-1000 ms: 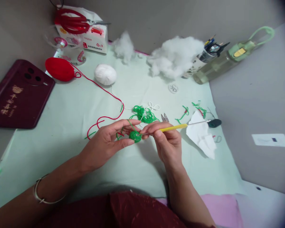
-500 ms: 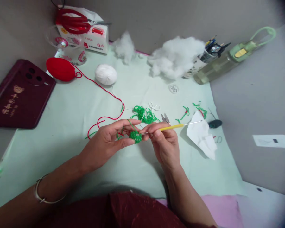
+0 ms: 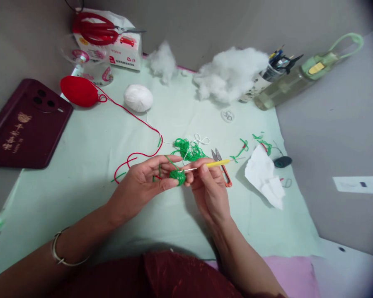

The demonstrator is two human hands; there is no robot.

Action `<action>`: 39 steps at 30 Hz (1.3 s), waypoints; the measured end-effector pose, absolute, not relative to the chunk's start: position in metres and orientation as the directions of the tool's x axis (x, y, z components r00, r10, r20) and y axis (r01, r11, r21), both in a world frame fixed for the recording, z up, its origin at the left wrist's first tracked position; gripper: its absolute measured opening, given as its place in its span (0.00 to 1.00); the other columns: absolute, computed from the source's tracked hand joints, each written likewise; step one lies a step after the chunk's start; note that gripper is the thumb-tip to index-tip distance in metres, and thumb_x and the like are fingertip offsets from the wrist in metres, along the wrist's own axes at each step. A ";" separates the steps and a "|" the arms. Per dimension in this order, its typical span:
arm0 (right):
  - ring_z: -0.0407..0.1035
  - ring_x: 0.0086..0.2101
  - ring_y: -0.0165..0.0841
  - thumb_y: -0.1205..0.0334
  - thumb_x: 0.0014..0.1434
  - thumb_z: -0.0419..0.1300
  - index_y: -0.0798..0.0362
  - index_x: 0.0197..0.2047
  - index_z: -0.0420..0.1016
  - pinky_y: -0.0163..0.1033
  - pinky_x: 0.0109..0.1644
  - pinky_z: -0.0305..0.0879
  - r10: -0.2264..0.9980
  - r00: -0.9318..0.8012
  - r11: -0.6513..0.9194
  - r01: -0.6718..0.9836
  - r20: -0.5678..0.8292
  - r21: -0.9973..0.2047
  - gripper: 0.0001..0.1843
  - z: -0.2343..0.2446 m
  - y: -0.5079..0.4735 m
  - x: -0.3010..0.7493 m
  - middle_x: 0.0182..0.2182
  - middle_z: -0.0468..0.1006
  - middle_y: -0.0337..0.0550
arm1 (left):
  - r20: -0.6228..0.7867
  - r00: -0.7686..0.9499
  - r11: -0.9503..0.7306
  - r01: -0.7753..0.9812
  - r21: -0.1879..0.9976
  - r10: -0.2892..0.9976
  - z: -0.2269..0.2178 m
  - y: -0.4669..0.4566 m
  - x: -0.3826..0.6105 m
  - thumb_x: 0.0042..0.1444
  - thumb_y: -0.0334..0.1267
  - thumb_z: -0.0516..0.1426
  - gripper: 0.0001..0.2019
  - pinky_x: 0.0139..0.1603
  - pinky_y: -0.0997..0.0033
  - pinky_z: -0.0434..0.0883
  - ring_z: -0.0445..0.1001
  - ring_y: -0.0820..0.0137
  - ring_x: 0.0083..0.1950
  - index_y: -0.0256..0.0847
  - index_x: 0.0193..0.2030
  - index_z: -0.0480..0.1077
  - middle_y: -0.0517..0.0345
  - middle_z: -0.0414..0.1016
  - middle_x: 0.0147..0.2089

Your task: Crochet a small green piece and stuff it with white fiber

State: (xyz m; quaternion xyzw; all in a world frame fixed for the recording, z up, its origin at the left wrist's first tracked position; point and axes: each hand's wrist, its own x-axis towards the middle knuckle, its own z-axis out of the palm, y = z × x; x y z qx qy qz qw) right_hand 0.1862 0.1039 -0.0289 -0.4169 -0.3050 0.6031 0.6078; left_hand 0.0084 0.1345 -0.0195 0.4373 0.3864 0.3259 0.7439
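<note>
My left hand (image 3: 143, 184) pinches a small green crochet piece (image 3: 177, 176) between thumb and fingers, with green yarn running over the index finger. My right hand (image 3: 207, 182) is closed on a yellow-handled crochet hook (image 3: 216, 163), whose metal tip points left into the green piece. A loose tangle of green yarn (image 3: 188, 150) lies just beyond both hands on the pale green mat (image 3: 81, 165).
Small red-handled snips (image 3: 222, 167) lie beside my right hand. A crumpled white paper (image 3: 264, 176), red yarn ball (image 3: 78, 91), white yarn ball (image 3: 138, 97), stuffing (image 3: 228, 72), red scissors (image 3: 95, 29), a dark red phone (image 3: 21, 122) and a bottle (image 3: 298, 76) surround the mat.
My right hand has drawn the hook left and tilted it up, so less handle sticks out and the snips now show. The left hand stays put.
</note>
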 end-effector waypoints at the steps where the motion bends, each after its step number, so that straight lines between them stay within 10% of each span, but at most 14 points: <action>1: 0.69 0.26 0.26 0.52 0.64 0.68 0.47 0.37 0.81 0.32 0.32 0.72 0.990 0.096 -0.046 -0.470 -0.103 -0.881 0.08 -0.028 0.104 0.186 0.32 0.84 0.38 | -0.295 0.485 0.409 -0.146 0.901 0.823 -0.020 0.134 0.009 0.58 0.43 0.70 0.23 0.59 0.62 0.73 0.80 0.62 0.54 0.43 0.59 0.76 0.54 0.83 0.48; 22: 0.81 0.39 0.36 0.62 0.71 0.60 0.46 0.42 0.82 0.45 0.46 0.79 0.961 -0.006 0.277 -0.028 0.277 -0.961 0.08 -0.024 0.100 0.199 0.36 0.85 0.42 | -0.253 0.406 0.270 0.015 0.963 0.878 -0.016 0.131 0.006 0.58 0.40 0.67 0.19 0.50 0.65 0.70 0.76 0.68 0.45 0.46 0.57 0.77 0.61 0.76 0.41; 32: 0.81 0.44 0.36 0.74 0.68 0.58 0.50 0.53 0.77 0.39 0.42 0.80 0.762 -0.235 0.572 0.681 0.604 -0.457 0.14 -0.023 0.083 0.189 0.46 0.86 0.51 | -0.066 0.231 0.043 0.103 0.994 0.971 -0.016 0.121 0.019 0.58 0.36 0.66 0.17 0.47 0.70 0.73 0.72 0.71 0.40 0.44 0.55 0.78 0.60 0.75 0.43; 39: 0.80 0.46 0.39 0.73 0.66 0.61 0.53 0.49 0.79 0.42 0.43 0.82 0.620 -0.266 0.607 0.758 0.738 -0.237 0.11 -0.025 0.080 0.189 0.48 0.85 0.55 | 0.095 0.227 -0.110 0.055 0.992 0.969 -0.017 0.111 0.020 0.67 0.35 0.60 0.17 0.51 0.73 0.72 0.72 0.71 0.46 0.48 0.61 0.75 0.59 0.76 0.46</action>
